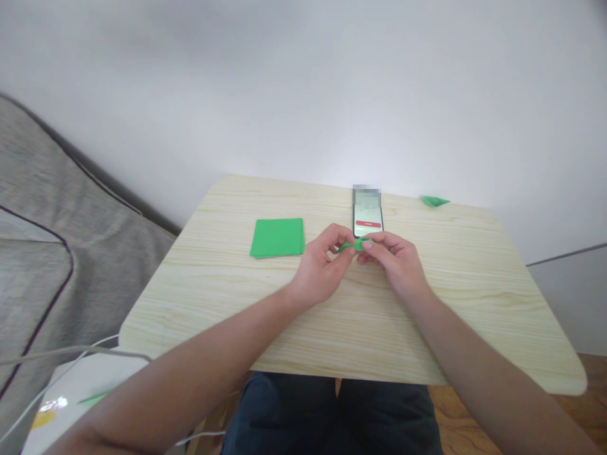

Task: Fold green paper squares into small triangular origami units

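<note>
Both my hands meet over the middle of a light wooden table point(360, 316). My left hand point(320, 265) and my right hand point(396, 259) each pinch a small folded piece of green paper point(353, 246) held between them just above the tabletop. Fingers of both hands are curled closed on it, and most of the paper is hidden by them. A stack of green paper squares point(277, 237) lies flat to the left of my left hand.
A phone point(367, 212) with a lit screen lies just behind my hands. A small folded green paper piece point(434, 201) sits at the far right edge by the white wall. A grey cushion point(42, 253) and white cables point(57, 366) are at the left.
</note>
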{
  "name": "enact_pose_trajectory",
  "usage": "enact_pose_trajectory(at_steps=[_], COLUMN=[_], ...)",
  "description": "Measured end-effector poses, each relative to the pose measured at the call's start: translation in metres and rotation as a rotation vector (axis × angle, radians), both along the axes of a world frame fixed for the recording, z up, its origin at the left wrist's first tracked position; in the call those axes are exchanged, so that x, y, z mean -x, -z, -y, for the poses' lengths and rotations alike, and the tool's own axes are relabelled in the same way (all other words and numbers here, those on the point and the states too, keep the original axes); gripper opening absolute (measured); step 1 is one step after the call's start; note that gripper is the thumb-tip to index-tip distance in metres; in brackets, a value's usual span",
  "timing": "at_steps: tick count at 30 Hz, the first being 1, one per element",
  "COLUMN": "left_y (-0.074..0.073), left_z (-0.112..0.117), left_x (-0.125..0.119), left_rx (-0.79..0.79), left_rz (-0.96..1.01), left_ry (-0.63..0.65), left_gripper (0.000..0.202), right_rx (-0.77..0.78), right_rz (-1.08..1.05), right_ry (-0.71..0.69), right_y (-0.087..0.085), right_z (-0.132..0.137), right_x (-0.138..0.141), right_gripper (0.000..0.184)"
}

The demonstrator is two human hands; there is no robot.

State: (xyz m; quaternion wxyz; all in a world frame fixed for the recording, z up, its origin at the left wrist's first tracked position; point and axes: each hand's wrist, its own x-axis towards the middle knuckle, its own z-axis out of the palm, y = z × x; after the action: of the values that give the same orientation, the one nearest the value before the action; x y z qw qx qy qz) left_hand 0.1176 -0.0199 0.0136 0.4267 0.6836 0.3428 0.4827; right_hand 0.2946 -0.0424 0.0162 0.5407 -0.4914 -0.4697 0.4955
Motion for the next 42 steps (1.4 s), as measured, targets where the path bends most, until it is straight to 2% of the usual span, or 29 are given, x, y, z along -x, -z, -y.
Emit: enact_pose_trajectory(at_steps=[4, 8, 19, 34, 42], left_y=[0.0011, 0.0009, 0.0079, -0.0017, 0.0017], left_z=[-0.0002, -0.001, -0.0059, -0.0035, -0.0051], left_x=[0.0002, 0.0, 0.0011, -0.0018, 0.0003], left_rx=[-0.06, -0.006, 0.153, 0.243, 0.244], left_rz=[-0.069, -0.086, 0.081, 0.241, 0.227], left_ry=[-0.044, -0.071, 0.038, 0.091, 0.056], left_gripper=[0.01, 0.014, 0.022, 0.025, 0.028], right_rx=[-0.026, -0.111, -0.219, -0.185, -0.175], right_rz=[0.051, 0.086, 0.234, 0.1, 0.025], right_ry=[0.023, 0.035, 0.05, 0.039, 0.054], right_y=[-0.002, 0.0005, 0.0036, 0.0007, 0.0062], right_z=[0.0006, 0.0019, 0.0043, 0.0031, 0.001], right_x=[-0.0008, -0.0008, -0.0042, -0.0063, -0.0085], right_gripper=[0.024, 0.023, 0.019, 0.013, 0.013])
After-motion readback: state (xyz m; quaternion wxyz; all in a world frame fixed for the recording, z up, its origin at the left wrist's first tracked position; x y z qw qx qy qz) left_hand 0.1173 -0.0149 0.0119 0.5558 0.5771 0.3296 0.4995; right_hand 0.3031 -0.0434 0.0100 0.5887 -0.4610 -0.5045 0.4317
